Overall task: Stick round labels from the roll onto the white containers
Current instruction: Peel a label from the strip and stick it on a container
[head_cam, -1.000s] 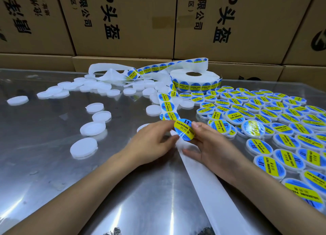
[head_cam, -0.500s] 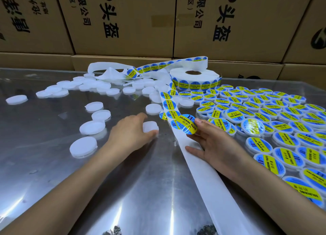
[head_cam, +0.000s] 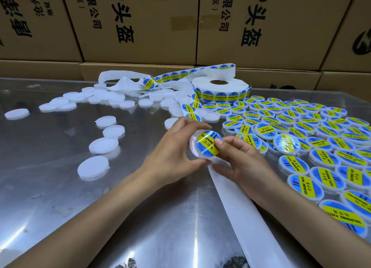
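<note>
My left hand (head_cam: 172, 157) grips a round white container (head_cam: 193, 145) tilted up above the table. A blue and yellow round label (head_cam: 207, 145) lies on its face, offset toward the right edge. My right hand (head_cam: 241, 163) presses the label with its fingertip and steadies the container from below. The label roll (head_cam: 219, 91) lies flat at the back centre. Its strip of labels (head_cam: 189, 109) runs down toward my hands. Bare backing paper (head_cam: 241, 205) trails from under my hands to the front edge.
Unlabelled white containers (head_cam: 103, 145) lie scattered on the shiny metal table (head_cam: 50, 187) to the left and back. Several labelled containers (head_cam: 321, 147) crowd the right side. Cardboard boxes (head_cam: 140, 26) wall off the back.
My left hand picked up a white container from the table and lifted it. My right hand brought the peeled label onto it.
</note>
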Demonstrator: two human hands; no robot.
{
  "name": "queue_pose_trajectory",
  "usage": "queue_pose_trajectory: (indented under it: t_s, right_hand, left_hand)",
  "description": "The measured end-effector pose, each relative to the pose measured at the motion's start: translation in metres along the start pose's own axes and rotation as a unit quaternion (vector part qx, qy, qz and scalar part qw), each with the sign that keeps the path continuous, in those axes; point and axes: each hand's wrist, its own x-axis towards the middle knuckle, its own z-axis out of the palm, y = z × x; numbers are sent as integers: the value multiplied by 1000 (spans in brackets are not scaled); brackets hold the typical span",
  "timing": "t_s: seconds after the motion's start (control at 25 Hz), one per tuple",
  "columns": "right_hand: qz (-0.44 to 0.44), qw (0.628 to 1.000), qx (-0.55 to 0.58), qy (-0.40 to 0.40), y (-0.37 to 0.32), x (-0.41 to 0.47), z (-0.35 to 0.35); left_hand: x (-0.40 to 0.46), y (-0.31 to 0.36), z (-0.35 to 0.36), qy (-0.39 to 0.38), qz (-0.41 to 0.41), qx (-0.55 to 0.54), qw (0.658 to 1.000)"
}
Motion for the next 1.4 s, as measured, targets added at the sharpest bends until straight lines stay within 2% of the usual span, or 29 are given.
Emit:
queue_pose_trajectory:
  t_s: [0.44,0.92,1.16,1.4]
  right_hand:
    - [27,1000,-6,-2,-5,-2,2]
    - [35,999,-6,5,-5,0,0]
    - [33,999,-6,21,-5,-1,3]
    - [18,995,-89,42,-5,-1,6]
  left_hand:
    - [-1,8,2,12,-10,8,1000]
    - [-2,13,1,15,14,13,1000]
    - [-2,14,-1,6,37,47,998]
    - [-5,14,-2,27,79,142,986]
